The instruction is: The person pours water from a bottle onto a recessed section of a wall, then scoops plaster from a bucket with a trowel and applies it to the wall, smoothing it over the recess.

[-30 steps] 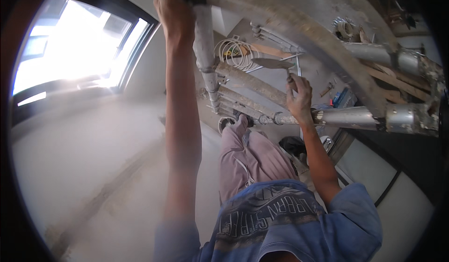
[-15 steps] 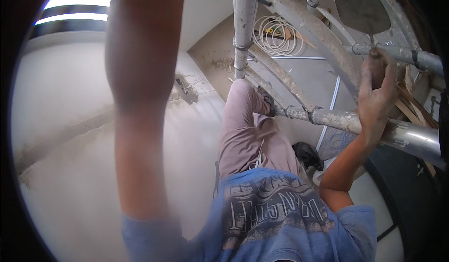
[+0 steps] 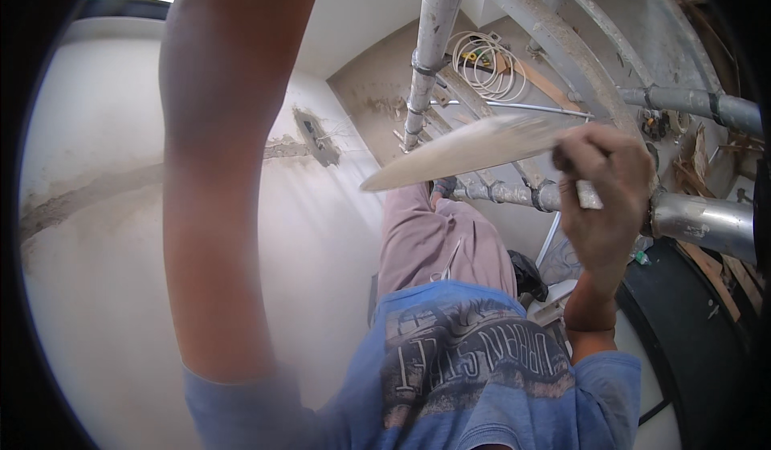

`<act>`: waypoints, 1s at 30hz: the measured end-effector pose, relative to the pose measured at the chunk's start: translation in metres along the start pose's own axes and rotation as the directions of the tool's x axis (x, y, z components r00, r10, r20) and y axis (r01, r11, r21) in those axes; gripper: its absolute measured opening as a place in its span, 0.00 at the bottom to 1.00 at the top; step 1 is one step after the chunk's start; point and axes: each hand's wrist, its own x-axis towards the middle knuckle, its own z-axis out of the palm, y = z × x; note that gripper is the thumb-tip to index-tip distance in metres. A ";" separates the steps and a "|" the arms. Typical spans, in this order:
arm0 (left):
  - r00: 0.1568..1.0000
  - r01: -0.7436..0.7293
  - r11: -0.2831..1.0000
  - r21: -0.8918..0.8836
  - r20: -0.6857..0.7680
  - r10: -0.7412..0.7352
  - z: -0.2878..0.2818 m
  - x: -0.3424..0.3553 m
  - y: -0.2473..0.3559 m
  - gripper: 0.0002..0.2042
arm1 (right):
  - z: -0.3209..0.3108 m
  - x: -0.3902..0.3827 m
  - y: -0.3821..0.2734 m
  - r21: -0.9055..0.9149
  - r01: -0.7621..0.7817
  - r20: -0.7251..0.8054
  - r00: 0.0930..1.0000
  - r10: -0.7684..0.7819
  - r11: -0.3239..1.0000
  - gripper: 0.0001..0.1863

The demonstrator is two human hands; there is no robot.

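Observation:
My right hand [image 3: 606,181] is closed round the handle of a trowel [image 3: 450,154]. Its pale, smeared blade reaches left across the view above my thighs and looks slightly blurred. Metal scaffold tubes [image 3: 699,221] run just behind and below that hand. My left arm [image 3: 213,161] stretches up in front of the white wall [image 3: 104,257] and leaves the picture at the top. The left hand is out of sight.
A rough grey filled channel [image 3: 104,197] crosses the wall to a wall box [image 3: 317,137] with loose wires. Plaster-spotted scaffold uprights [image 3: 434,44] stand ahead. Below lie a coil of white cable [image 3: 490,73], wood strips [image 3: 707,277] and a black bag [image 3: 526,277].
My right hand has moved left and nearer, swinging the trowel from pointing up at the far right to lying across the view. The left arm has shifted slightly left.

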 end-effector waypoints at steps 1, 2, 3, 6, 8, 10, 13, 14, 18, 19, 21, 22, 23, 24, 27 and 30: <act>1.000 0.000 1.000 0.005 -0.005 0.000 -0.003 -0.004 0.000 0.21 | 0.003 0.000 -0.006 0.039 0.011 0.089 0.996 -0.015 0.999 0.20; 1.000 -0.006 1.000 -0.009 -0.010 0.005 -0.008 -0.008 0.001 0.21 | 0.007 0.000 -0.012 0.067 0.032 0.177 0.983 -0.043 0.997 0.19; 1.000 -0.014 1.000 -0.013 -0.015 0.013 -0.014 -0.012 0.002 0.20 | 0.019 -0.004 -0.016 0.166 -0.003 0.251 0.967 -0.039 0.986 0.16; 1.000 -0.026 0.998 -0.053 -0.008 0.025 -0.031 -0.024 -0.006 0.20 | 0.069 -0.031 -0.020 0.302 -0.153 0.566 0.823 -0.048 0.941 0.14; 0.999 -0.034 0.996 -0.081 0.009 0.035 -0.040 -0.034 -0.016 0.20 | 0.118 -0.063 -0.009 0.312 -0.243 0.716 0.695 -0.059 0.919 0.15; 0.998 -0.045 0.990 -0.133 0.041 0.051 -0.050 -0.044 -0.030 0.20 | 0.187 -0.115 0.014 0.215 -0.299 0.853 0.521 -0.030 0.930 0.18; 0.995 -0.078 0.982 -0.175 0.046 0.087 -0.092 -0.081 -0.048 0.20 | 0.295 -0.198 0.051 0.035 -0.284 0.966 0.254 0.040 0.958 0.17; 0.993 -0.096 0.981 -0.171 0.045 0.106 -0.106 -0.099 -0.058 0.20 | 0.335 -0.227 0.068 0.063 -0.299 0.957 0.289 0.028 0.952 0.19; 0.996 -0.084 0.977 -0.196 -0.018 0.082 -0.173 -0.210 -0.116 0.20 | 0.469 -0.357 0.084 0.130 -0.381 0.940 0.340 0.008 0.915 0.20; 0.999 -0.046 0.954 -0.296 -0.007 0.046 -0.169 -0.233 -0.173 0.20 | 0.517 -0.390 0.155 0.113 -0.338 0.944 0.329 0.005 0.934 0.19; 0.927 0.048 0.976 -0.211 -0.354 -0.122 -0.181 -0.335 -0.226 0.27 | 0.597 -0.449 0.156 0.304 -0.029 0.927 0.238 -0.289 0.952 0.15; 0.799 0.280 0.939 -0.201 -0.493 -0.344 -0.205 -0.409 -0.273 0.27 | 0.626 -0.466 0.159 0.365 0.222 0.906 0.138 -0.400 0.904 0.12; 0.624 0.428 0.865 -0.261 -0.607 -0.492 -0.218 -0.505 -0.311 0.27 | 0.644 -0.478 0.155 0.426 0.446 0.878 0.005 -0.478 0.787 0.10; 0.330 0.520 0.778 -0.353 -0.756 -0.565 -0.239 -0.636 -0.321 0.26 | 0.625 -0.495 0.074 0.541 0.432 0.837 -0.191 -0.513 0.722 0.11; 0.094 0.748 0.501 -0.435 -0.677 -0.730 -0.177 -0.803 -0.337 0.29 | 0.648 -0.513 0.093 0.395 0.344 0.918 -0.132 -0.373 0.851 0.19; -0.021 0.887 0.273 -0.373 -0.623 -0.782 -0.136 -0.839 -0.318 0.28 | 0.625 -0.502 0.088 -0.259 -0.873 0.963 -0.199 0.182 0.414 0.22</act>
